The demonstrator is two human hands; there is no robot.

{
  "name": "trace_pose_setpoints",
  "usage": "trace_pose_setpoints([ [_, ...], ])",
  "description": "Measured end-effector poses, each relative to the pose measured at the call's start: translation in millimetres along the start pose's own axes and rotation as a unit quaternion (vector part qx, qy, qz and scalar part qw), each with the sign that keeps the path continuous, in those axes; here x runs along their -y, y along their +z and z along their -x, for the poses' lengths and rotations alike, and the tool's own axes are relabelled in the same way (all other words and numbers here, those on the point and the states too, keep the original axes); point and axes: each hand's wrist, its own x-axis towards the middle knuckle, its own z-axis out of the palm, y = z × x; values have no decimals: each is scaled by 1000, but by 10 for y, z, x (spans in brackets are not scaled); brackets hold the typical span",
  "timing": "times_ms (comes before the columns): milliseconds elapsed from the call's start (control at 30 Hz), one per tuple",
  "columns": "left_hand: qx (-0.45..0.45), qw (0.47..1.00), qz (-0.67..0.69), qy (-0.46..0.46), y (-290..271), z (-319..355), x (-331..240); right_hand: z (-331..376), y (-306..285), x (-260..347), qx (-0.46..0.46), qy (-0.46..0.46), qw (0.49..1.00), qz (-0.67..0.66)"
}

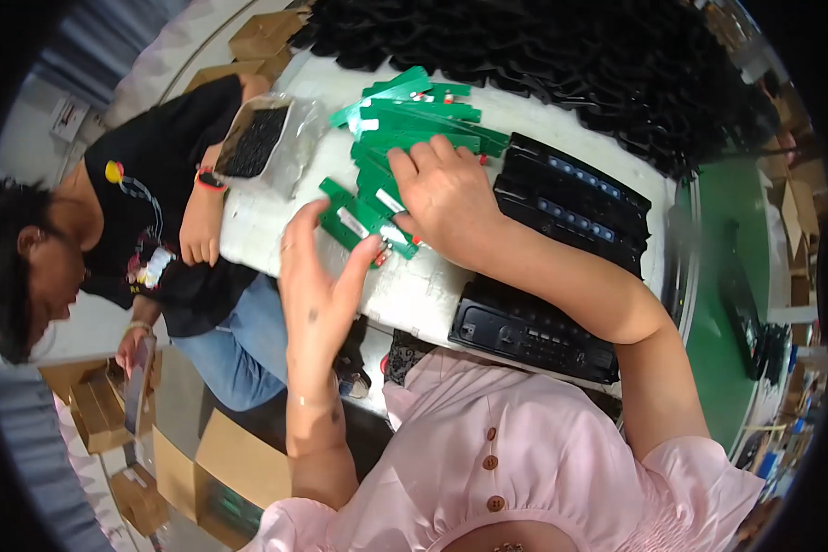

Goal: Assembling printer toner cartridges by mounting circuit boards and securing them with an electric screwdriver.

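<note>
Left hand (pixel 315 281) is spreading thumb and fingers, released, at near edge of green circuit boards (pixel 419 120); right hand (pixel 442 193) is lying over boards, fingers bent, whether grasping one cannot tell; boards are lying fanned across white table (pixel 400 299), left of black cases (pixel 561 193); black strips (pixel 543 55) are lying heaped behind; co-worker (pixel 179 152) is holding one arm beside bagged tub (pixel 281 155).

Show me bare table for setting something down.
Bare white table shows between the tub and left hand, and near the front edge between the green boards and nearest black panel. Crowded: the middle, with boards and the right hand, and the far side's black heap.
</note>
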Motion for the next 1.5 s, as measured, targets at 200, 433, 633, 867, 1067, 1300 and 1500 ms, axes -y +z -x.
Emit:
trace_pose_setpoints([
  [200,39,985,-169,1,102,-140,309,-59,110,131,-31,8,997,-73],
  [433,-63,924,341,-160,265,-112,340,-62,-255,-21,-81,40,963,-254],
  [633,-35,929,334,-152,290,-31,467,28,-112,-23,144,274,677,-668],
  [867,-2,992,-18,-127,-7,312,266,216,-64,272,145,160,898,-384],
  [1067,30,990,58,-126,41,449,331,199,-19,260,197,152,900,-358],
  [1300,-32,930,321,-174,6,567,296,33,-274,401,197,125,912,-336],
  [1500,-99,915,356,-159,-58,572,345,-97,-248,473,87,-35,987,-132],
])
